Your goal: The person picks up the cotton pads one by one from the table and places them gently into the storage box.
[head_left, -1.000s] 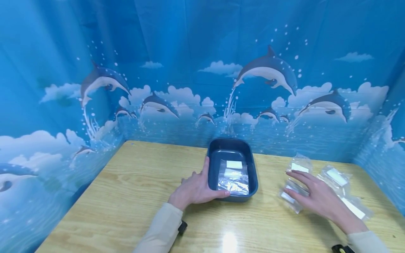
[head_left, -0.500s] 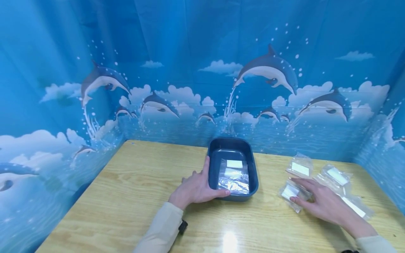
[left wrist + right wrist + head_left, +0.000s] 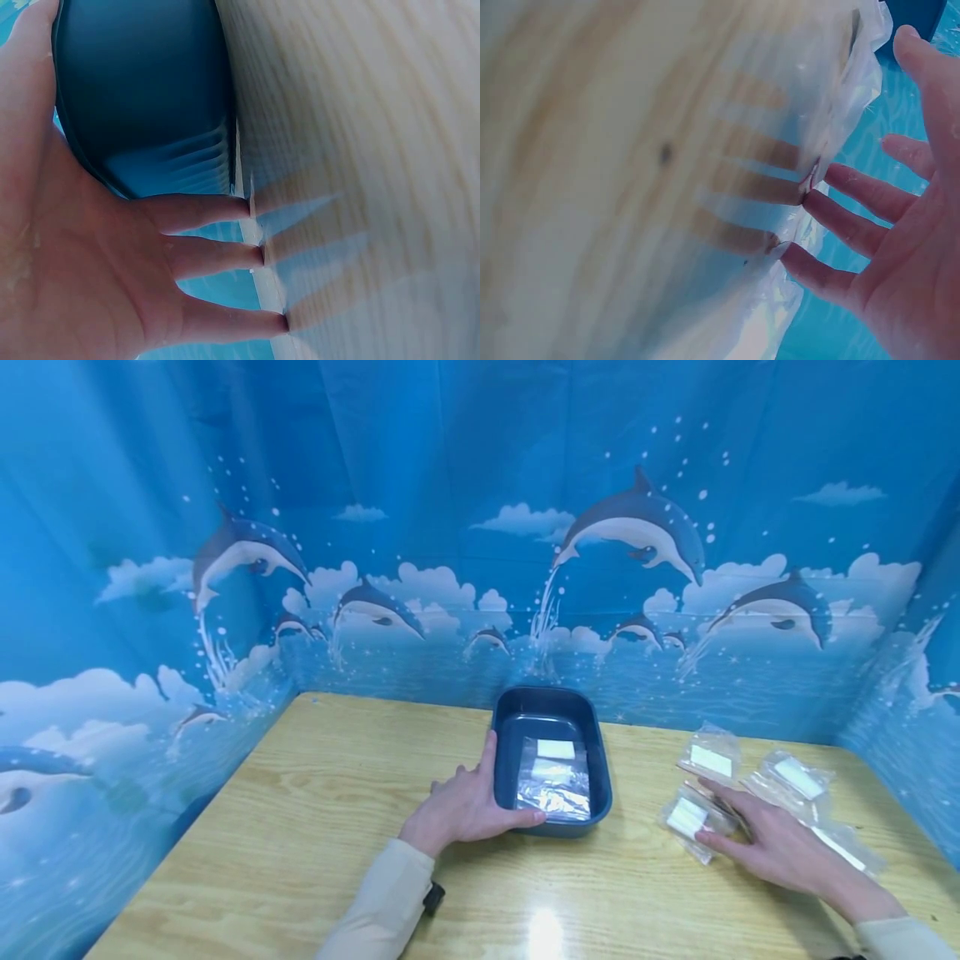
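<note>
A dark blue rectangular bin [image 3: 606, 781] stands at the table's back middle. Inside lies a clear plastic bag [image 3: 551, 785] with a white label. My left hand [image 3: 457, 806] rests against the bin's near left corner, thumb along the near rim and index finger up the left side. Its other fingers, straight and spread, touch the table in the left wrist view. At the right, my right hand [image 3: 783, 843] reaches over a clear bag with a white label [image 3: 687, 817], thumb by the label. The right wrist view shows its spread fingertips at crinkled plastic [image 3: 862, 82].
Several more clear bags with white labels lie around the right hand: one behind [image 3: 711, 760], one to its right [image 3: 799, 778], another partly under the forearm [image 3: 840, 847]. A blue dolphin-print curtain [image 3: 450, 527] borders the wooden table [image 3: 337, 760] at the back and sides.
My right hand has come down beside the nearest labelled bag and drawn slightly right and toward me. My left hand and the bin have stayed put.
</note>
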{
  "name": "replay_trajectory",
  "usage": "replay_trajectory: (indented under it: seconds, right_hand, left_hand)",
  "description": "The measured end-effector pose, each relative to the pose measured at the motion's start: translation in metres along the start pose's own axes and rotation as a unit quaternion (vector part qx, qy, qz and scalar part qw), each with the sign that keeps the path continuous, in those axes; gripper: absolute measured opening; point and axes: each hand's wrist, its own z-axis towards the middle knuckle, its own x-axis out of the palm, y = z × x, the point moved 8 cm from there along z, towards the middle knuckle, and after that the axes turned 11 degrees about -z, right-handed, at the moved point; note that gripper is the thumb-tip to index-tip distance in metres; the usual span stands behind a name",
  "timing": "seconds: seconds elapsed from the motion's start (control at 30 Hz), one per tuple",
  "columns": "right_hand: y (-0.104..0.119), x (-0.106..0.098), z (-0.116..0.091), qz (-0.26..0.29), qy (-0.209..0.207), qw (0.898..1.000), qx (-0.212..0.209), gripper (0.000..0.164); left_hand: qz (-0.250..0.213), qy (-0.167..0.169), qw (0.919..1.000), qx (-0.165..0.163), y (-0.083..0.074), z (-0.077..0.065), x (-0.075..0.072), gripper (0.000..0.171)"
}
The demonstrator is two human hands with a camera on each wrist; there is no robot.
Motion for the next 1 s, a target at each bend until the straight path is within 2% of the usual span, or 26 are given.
replay_trajectory:
  seconds: [0.17,0.4,0.57,0.7,0.83,1.0]
  right_hand:
    - [-0.0010,0.0014,-0.0006,-0.005,-0.007,1.000,-0.011,0.069]
    - [-0.0015,0.0011,-0.0006,-0.020,-0.026,0.999,-0.026,0.045]
    - [-0.0032,0.0014,-0.0008,-0.029,-0.036,0.998,-0.037,0.034]
    - [-0.0046,0.0000,-0.0002,-0.032,-0.065,0.996,-0.051,0.025]
    - [-0.0044,-0.0037,0.0000,-0.027,-0.109,0.991,-0.070,0.025]
    - [-0.0051,-0.0047,0.0004,-0.019,-0.128,0.989,-0.073,0.030]
  left_hand:
    - [0.002,-0.001,1.0000,-0.001,-0.0001,0.0002,0.0001,0.136]
    - [0.001,-0.002,1.0000,-0.001,0.0000,0.0008,0.0002,0.136]
    - [0.001,-0.002,1.0000,-0.002,0.0002,0.0004,0.0000,0.135]
    - [-0.001,-0.001,1.0000,0.000,-0.0003,0.0000,-0.0004,0.136]
    - [-0.003,-0.002,1.0000,0.000,0.0000,0.0002,-0.0004,0.136]
    - [-0.001,-0.001,1.0000,0.001,0.0007,0.0005,0.0000,0.136]
